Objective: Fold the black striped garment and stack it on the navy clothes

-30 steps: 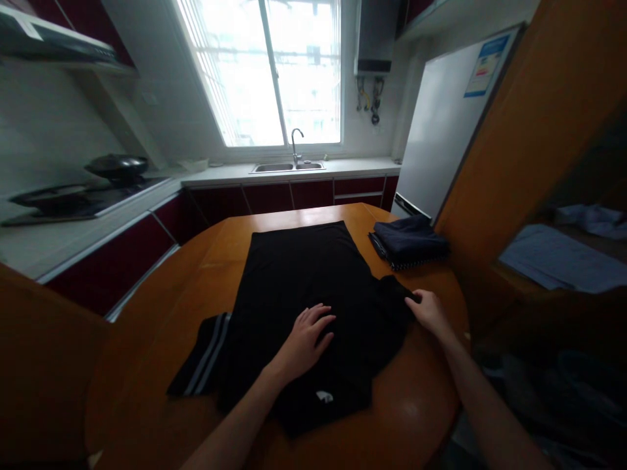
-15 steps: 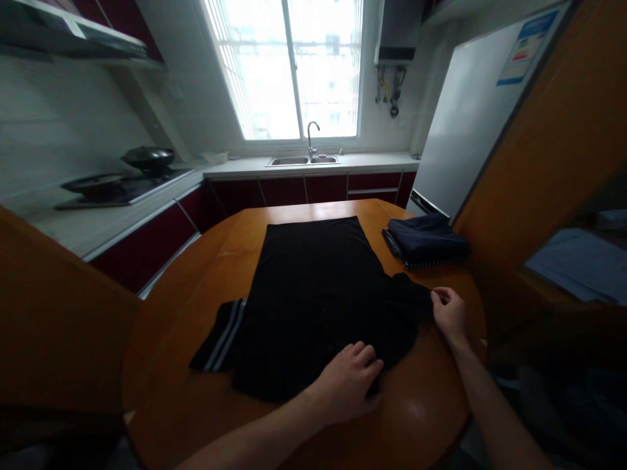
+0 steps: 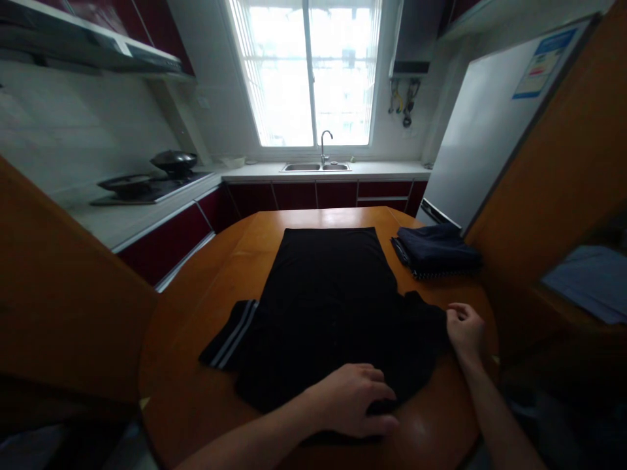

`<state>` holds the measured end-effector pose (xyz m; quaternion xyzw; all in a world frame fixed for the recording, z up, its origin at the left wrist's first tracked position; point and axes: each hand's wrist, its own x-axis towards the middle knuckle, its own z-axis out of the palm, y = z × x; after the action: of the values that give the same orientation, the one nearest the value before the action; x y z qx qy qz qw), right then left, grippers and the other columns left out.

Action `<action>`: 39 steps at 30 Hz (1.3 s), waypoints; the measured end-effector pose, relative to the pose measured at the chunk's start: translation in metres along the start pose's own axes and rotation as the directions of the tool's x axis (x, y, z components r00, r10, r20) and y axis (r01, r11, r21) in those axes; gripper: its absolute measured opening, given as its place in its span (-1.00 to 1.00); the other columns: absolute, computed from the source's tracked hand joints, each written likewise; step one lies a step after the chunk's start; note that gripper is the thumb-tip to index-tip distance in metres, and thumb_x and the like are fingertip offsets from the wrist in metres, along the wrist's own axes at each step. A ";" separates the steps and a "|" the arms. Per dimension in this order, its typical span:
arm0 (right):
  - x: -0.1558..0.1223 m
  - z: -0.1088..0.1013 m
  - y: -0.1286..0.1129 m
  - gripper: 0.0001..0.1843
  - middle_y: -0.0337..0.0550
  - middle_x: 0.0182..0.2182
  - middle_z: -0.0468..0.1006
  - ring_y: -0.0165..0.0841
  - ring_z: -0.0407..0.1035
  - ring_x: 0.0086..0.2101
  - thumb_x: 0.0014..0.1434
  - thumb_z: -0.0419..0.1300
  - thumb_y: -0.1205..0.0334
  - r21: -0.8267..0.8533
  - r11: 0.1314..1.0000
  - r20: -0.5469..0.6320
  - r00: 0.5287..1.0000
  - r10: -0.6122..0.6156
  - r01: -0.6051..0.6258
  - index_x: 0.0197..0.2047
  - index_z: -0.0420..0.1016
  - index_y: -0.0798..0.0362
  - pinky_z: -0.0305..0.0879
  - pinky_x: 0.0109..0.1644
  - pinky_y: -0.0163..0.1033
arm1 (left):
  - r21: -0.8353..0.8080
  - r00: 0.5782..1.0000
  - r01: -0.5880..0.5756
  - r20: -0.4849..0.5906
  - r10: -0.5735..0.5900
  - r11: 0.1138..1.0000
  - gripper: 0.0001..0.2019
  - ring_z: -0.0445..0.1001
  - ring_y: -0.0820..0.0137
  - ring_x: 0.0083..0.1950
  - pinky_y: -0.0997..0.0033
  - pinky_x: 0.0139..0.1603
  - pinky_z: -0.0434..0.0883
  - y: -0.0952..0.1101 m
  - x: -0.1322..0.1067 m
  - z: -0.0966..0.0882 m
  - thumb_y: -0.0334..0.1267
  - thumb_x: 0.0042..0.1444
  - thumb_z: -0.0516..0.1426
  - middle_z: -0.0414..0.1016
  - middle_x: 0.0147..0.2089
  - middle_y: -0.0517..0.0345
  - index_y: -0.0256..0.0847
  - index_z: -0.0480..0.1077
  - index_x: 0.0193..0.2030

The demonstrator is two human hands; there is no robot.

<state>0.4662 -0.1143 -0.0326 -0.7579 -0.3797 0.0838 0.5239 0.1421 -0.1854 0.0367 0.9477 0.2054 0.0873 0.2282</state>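
Note:
A black short-sleeved shirt [image 3: 333, 307] lies spread on the wooden table, its straight hem toward the window. Its left-side sleeve [image 3: 230, 336] is flat and shows two pale grey stripes near the cuff. My left hand [image 3: 353, 399] rests at the near collar end of the shirt, thumb and fingers apart, with dark cloth visible in the gap. At the right-side sleeve, my right hand [image 3: 465, 329] pinches the cuff edge between thumb and fingers. That sleeve is bunched near the shoulder.
Folded dark clothes [image 3: 435, 251] are stacked at the table's right rear. The rounded wooden table [image 3: 196, 307] stands before a counter with a sink [image 3: 318, 167]. On the left is a stove with pans [image 3: 174, 162]; a refrigerator [image 3: 484, 124] stands right.
My left hand's thumb and fingers have spread apart at the collar end. My right hand keeps its pinch on the sleeve. The whole view has shifted slightly, scenery moving right and down.

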 end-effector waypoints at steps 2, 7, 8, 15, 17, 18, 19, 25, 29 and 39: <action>-0.006 -0.005 0.004 -0.77 0.01 -0.35 0.58 -0.14 0.50 -0.32 0.00 0.06 0.15 -0.045 0.999 -0.003 1.000 -0.022 0.021 -0.30 0.45 0.04 0.36 -0.24 -0.15 | -0.029 1.000 0.012 -0.008 -0.012 0.999 -0.62 0.57 0.30 -0.14 0.39 -0.09 0.46 -0.001 0.000 -0.005 0.04 0.31 0.10 0.58 -0.13 0.04 -0.12 0.50 0.08; -0.019 -0.019 0.014 -0.63 0.05 -0.32 0.59 -0.09 0.45 -0.34 0.17 0.04 0.02 -0.312 0.949 0.023 0.999 -0.042 0.047 -0.11 0.51 0.04 0.28 -0.26 -0.08 | -0.043 0.999 0.013 -0.048 -0.015 0.999 -0.73 0.57 0.33 -0.11 0.43 -0.03 0.45 -0.013 -0.001 -0.005 -0.12 0.34 0.09 0.59 -0.14 0.06 -0.14 0.53 0.02; -0.020 -0.020 0.015 -0.61 0.06 -0.31 0.58 -0.09 0.44 -0.33 0.18 0.03 0.02 -0.343 0.937 0.033 0.998 -0.054 0.062 -0.09 0.52 0.05 0.28 -0.26 -0.07 | -0.045 0.998 0.007 -0.055 -0.009 0.999 -0.74 0.57 0.34 -0.10 0.44 -0.02 0.44 -0.014 -0.001 -0.004 -0.13 0.34 0.09 0.59 -0.14 0.07 -0.14 0.54 0.02; -0.017 -0.023 0.011 -0.61 0.13 -0.20 0.49 -0.04 0.36 -0.14 0.11 -0.03 0.20 -0.324 0.905 -0.097 0.942 -0.322 0.276 -0.14 0.53 0.13 0.27 -0.01 0.01 | -0.059 0.971 0.084 -0.219 -0.095 0.995 -0.73 0.52 0.35 0.07 0.34 0.18 0.37 -0.023 -0.007 -0.024 -0.17 0.38 0.04 0.57 0.03 0.09 -0.10 0.48 0.10; -0.020 -0.025 0.005 -0.64 0.11 -0.19 0.49 -0.04 0.35 -0.11 0.10 -0.02 0.20 -0.288 0.907 -0.101 0.932 -0.349 0.309 -0.16 0.52 0.11 0.26 0.04 0.02 | -0.031 0.916 0.224 -0.336 -0.221 0.974 -0.69 0.42 0.32 0.23 0.25 0.31 0.27 -0.038 -0.011 -0.033 -0.18 0.40 0.01 0.49 0.19 0.07 -0.10 0.41 0.19; -0.022 -0.026 0.002 -0.65 0.11 -0.18 0.49 -0.04 0.35 -0.10 0.09 -0.02 0.21 -0.270 0.908 -0.089 0.931 -0.355 0.321 -0.17 0.52 0.10 0.26 0.05 0.02 | -0.011 0.876 0.316 -0.382 -0.296 0.949 -0.65 0.34 0.29 0.31 0.17 0.38 0.20 -0.048 -0.013 -0.035 -0.17 0.41 -0.01 0.42 0.27 0.04 -0.12 0.35 0.26; -0.024 -0.026 -0.001 -0.66 0.11 -0.18 0.49 -0.03 0.35 -0.10 0.07 -0.02 0.21 -0.255 0.909 -0.076 0.931 -0.357 0.328 -0.19 0.51 0.09 0.26 0.05 0.03 | 0.009 0.831 0.417 -0.409 -0.378 0.909 -0.60 0.24 0.24 0.39 0.07 0.42 0.11 -0.061 -0.016 -0.036 -0.16 0.42 -0.03 0.33 0.35 0.00 -0.14 0.28 0.32; -0.025 -0.025 -0.003 -0.71 0.13 -0.24 0.49 0.03 0.36 -0.12 0.04 -0.01 0.18 -0.231 0.896 -0.083 0.910 -0.407 0.379 -0.24 0.48 0.04 0.28 0.03 0.12 | 0.113 0.641 0.759 -0.304 -0.705 0.641 -0.35 -0.19 0.01 0.54 -0.26 0.44 -0.13 -0.121 -0.041 -0.028 0.03 0.41 -0.09 -0.17 0.54 -0.20 -0.34 -0.02 0.48; -0.026 -0.021 -0.008 -0.72 0.11 -0.22 0.49 0.04 0.36 -0.10 0.08 0.01 0.19 -0.187 0.860 -0.055 0.869 -0.491 0.474 -0.22 0.48 0.04 0.27 0.06 0.15 | 0.220 0.586 0.810 -0.342 -0.735 0.544 -0.35 -0.16 0.04 0.54 -0.17 0.46 -0.10 -0.127 -0.070 -0.030 0.09 0.40 -0.12 -0.11 0.54 -0.09 -0.26 0.02 0.49; -0.074 0.045 -0.122 -0.71 0.07 -0.01 0.48 -0.10 0.36 0.03 0.23 0.03 0.25 0.166 0.739 0.379 0.649 -0.659 0.653 -0.08 0.52 0.05 0.29 0.18 0.07 | 0.074 0.189 0.980 -0.613 -0.767 0.182 -0.41 0.10 -0.02 0.45 -0.08 0.37 0.14 -0.126 -0.187 -0.052 0.01 0.39 -0.09 0.11 0.46 -0.20 -0.25 0.12 0.45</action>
<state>0.3313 -0.1109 0.0327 -0.5295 -0.7290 0.0501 0.4310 -0.0834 -0.1427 0.0103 0.6075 0.7869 0.0959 -0.0494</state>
